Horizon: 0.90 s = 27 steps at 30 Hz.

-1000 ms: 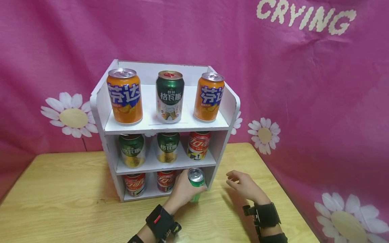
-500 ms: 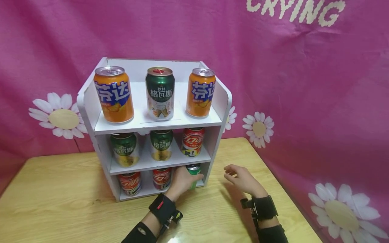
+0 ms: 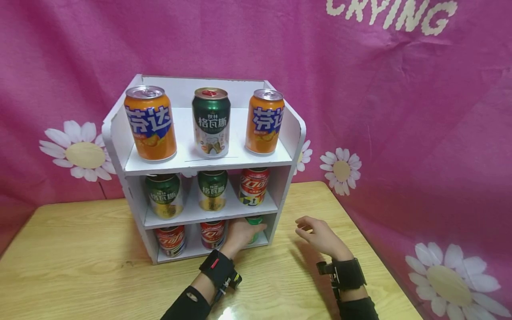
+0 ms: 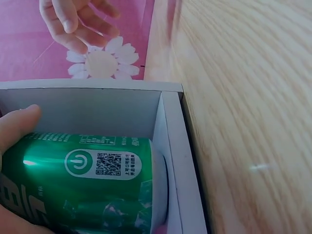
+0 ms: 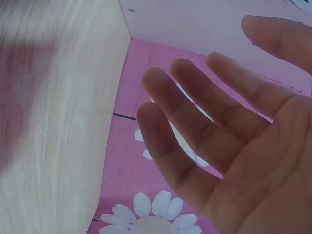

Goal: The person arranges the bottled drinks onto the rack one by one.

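Observation:
My left hand (image 3: 242, 232) reaches into the right end of the bottom shelf and grips a green soda can (image 4: 105, 180). The can stands upright inside, its base at the shelf floor near the front edge, as the left wrist view shows. In the head view only its upper part and one side show past my thumb. To the left of that hand on the same shelf is a red cola can (image 3: 213, 234). My right hand (image 3: 318, 234) hovers over the table to the right of the white shelf (image 3: 283, 205), fingers loosely bent and holding nothing.
Two orange soda cans (image 3: 150, 124) flank a green kvass can (image 3: 211, 123) on the top tier. The middle tier bears two green-and-gold cans (image 3: 164, 197) and a red can (image 3: 254, 186). A pink curtain (image 3: 384, 111) hangs behind the wooden table (image 3: 80, 249).
My left hand has pushed the green soda can from in front of the shelf back into the bottom right space. The head view has shifted slightly; my right hand stays about where it was.

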Tool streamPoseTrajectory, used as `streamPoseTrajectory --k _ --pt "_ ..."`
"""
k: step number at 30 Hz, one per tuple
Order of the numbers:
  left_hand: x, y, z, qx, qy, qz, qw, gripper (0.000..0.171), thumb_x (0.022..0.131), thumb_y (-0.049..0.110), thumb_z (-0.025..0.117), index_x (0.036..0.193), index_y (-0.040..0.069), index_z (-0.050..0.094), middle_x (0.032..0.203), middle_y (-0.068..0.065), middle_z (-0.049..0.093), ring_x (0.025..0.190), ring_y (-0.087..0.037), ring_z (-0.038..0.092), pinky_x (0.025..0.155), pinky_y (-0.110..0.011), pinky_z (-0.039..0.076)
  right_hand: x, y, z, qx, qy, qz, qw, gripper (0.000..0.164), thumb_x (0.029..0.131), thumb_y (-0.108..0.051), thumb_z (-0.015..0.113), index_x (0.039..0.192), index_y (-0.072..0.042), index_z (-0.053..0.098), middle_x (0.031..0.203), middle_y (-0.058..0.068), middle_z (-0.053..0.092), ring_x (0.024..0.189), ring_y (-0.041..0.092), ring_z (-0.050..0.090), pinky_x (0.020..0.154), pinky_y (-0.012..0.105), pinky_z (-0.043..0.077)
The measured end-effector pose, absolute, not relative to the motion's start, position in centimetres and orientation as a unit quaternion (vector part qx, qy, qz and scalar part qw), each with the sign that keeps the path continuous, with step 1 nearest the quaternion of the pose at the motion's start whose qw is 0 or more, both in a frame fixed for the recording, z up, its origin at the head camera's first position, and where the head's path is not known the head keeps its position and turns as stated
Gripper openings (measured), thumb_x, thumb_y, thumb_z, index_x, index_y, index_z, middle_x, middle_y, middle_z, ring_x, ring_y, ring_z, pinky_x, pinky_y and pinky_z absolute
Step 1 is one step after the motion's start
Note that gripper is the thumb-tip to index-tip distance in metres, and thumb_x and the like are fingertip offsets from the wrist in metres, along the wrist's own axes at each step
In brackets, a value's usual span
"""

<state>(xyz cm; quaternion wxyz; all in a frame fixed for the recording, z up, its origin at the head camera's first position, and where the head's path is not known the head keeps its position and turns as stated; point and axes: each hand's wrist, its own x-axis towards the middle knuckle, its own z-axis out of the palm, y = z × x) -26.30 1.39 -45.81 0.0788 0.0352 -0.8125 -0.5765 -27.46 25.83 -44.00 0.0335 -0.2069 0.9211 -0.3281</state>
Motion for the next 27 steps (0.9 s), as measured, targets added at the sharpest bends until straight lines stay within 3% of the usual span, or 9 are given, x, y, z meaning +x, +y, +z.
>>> streamPoseTrajectory --k 7,11,17,23,27 --pt "-26.2 0.7 -46.0 0.000 -0.805 -0.589 0.071 0.092 0.071 0.027 0.083 0.139 -0.008 0.031 0.130 -0.021 0.046 0.117 -0.033 0.048 0.099 -0.044 0.040 -27.5 25.7 -44.0 -0.213 0.921 -0.326 0.024 0.030 0.094 -0.018 0.060 0.120 -0.003 0.059 0.113 0.011 0.063 0.101 0.026 0.060 0.082 0.041 0.052" --pt "-26.2 0.1 -46.1 -0.018 -0.814 -0.579 0.033 0.077 0.075 0.019 0.078 0.134 -0.008 0.037 0.118 -0.019 0.055 0.108 -0.033 0.054 0.095 -0.045 0.042 -27.5 25.8 -43.8 -0.220 0.920 -0.323 0.019 0.029 0.094 -0.017 0.060 0.119 -0.002 0.059 0.112 0.010 0.063 0.101 0.026 0.060 0.084 0.042 0.051" --pt "-26.1 -0.3 -46.0 -0.019 -0.839 -0.543 -0.008 0.065 0.075 0.013 0.071 0.128 -0.010 0.041 0.107 -0.015 0.057 0.097 -0.028 0.055 0.088 -0.044 0.045 -27.4 26.0 -43.6 -0.221 0.919 -0.326 0.021 0.028 0.094 -0.017 0.060 0.118 -0.002 0.059 0.111 0.010 0.063 0.101 0.026 0.060 0.085 0.042 0.051" --pt "-26.0 0.0 -46.3 -0.011 -0.855 -0.518 0.024 0.060 0.075 0.018 0.071 0.122 -0.010 0.046 0.102 -0.013 0.057 0.091 -0.026 0.054 0.082 -0.042 0.047 -27.3 26.1 -43.4 -0.218 0.920 -0.324 0.017 0.028 0.094 -0.018 0.061 0.117 -0.003 0.060 0.110 0.008 0.064 0.100 0.025 0.060 0.085 0.042 0.051" --pt "-26.1 0.4 -46.5 -0.001 -0.856 -0.512 0.068 0.064 0.075 0.017 0.073 0.125 -0.011 0.044 0.107 -0.018 0.057 0.097 -0.031 0.055 0.086 -0.044 0.046 -27.2 26.0 -43.3 -0.221 0.919 -0.326 0.016 0.029 0.094 -0.018 0.061 0.118 -0.002 0.059 0.110 0.010 0.064 0.100 0.025 0.060 0.084 0.042 0.051"
